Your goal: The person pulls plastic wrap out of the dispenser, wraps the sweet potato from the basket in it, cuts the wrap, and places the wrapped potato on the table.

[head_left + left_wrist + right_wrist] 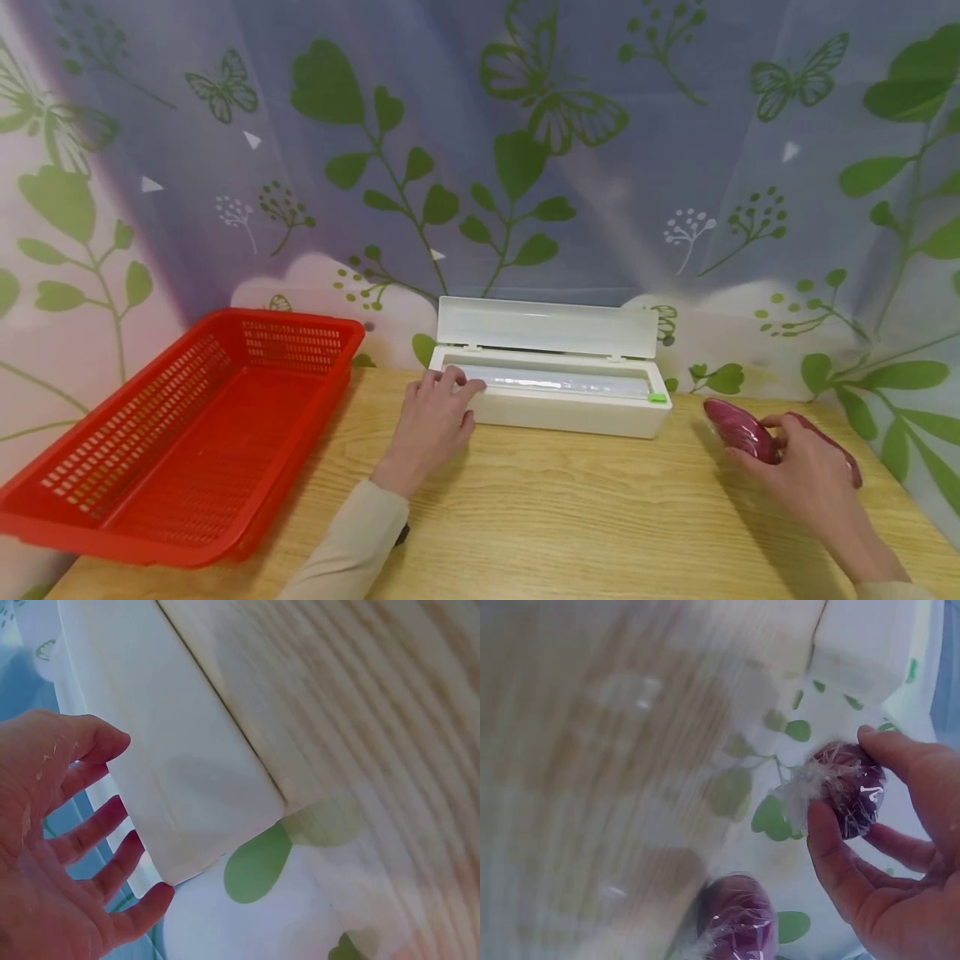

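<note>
A long white cling film dispenser box (562,414) stands with its lid (547,327) raised, a roll of clear film (555,380) lying inside. At its left front rim is my left hand (435,417), fingertips touching the edge; in the left wrist view the hand (67,832) has relaxed fingers spread along that edge. My right hand (813,471) grips a tapered purple vegetable (738,429) wrapped in film, between thumb and fingers (832,862). A second film-wrapped purple vegetable (840,454) lies just right of it, partly hidden behind the hand.
A red plastic basket (300,467) with slotted walls takes up the left side of the wooden table (555,525). Behind the table hangs a patterned cloth (450,167) with green leaves and butterflies. A green slider (657,398) sits at the box's right end.
</note>
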### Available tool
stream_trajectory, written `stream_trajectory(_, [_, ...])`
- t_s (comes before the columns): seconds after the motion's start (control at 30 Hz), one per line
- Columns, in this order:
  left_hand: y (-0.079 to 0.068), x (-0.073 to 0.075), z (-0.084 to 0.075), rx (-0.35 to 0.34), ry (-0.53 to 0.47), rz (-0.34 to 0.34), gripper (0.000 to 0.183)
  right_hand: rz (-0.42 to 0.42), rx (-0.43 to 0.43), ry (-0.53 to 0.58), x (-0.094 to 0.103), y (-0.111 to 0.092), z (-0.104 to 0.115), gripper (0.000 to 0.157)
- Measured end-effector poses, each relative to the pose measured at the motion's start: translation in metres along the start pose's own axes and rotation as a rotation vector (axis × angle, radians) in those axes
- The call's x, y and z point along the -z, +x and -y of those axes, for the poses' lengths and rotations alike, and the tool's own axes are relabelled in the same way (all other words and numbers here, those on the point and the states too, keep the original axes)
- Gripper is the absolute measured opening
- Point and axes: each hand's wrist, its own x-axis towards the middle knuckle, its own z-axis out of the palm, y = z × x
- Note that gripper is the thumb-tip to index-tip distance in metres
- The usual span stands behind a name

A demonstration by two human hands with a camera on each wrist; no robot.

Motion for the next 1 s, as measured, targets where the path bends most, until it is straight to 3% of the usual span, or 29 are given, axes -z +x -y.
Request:
stream_trajectory(0.23, [0.002, 0.003, -0.003, -0.003, 0.027, 0.024, 0.035, 0.019, -0.088, -0.025, -0.006, 0.013, -0.008, 0.064])
stream_trajectory(0.63, [0.005, 0.002, -0.003, -0.007, 0.055, 0.007, 0.030, 0.155, -0.149, -0.044, -0.012, 0.027, -0.018, 0.070])
stream_trajectory(1.0, [0.006, 0.004, -0.004, 0.017, 0.042, 0.023, 0.028, 0.214, -0.172, -0.004, -0.014, 0.030, -0.020, 0.071])
